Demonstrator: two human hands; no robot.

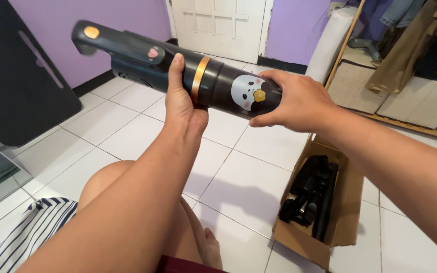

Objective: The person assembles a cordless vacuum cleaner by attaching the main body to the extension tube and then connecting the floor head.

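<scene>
I hold a dark hand-held vacuum cleaner (142, 58) level in the air above the white tiled floor. It has a gold ring around its middle, a yellow button at the handle end and a cartoon panda sticker on the front section. My left hand (180, 103) wraps the body just behind the gold ring. My right hand (292, 101) grips the front cylinder section by the sticker. Both hands are closed on the vacuum.
An open cardboard box (347, 202) with black plastic nozzle attachments (312, 194) lies on the floor at the right. A dark panel (21, 76) leans on the purple wall at left. A mirror (405, 65) stands at the right; a white door (218, 28) is ahead. My bare knee (110, 179) is below.
</scene>
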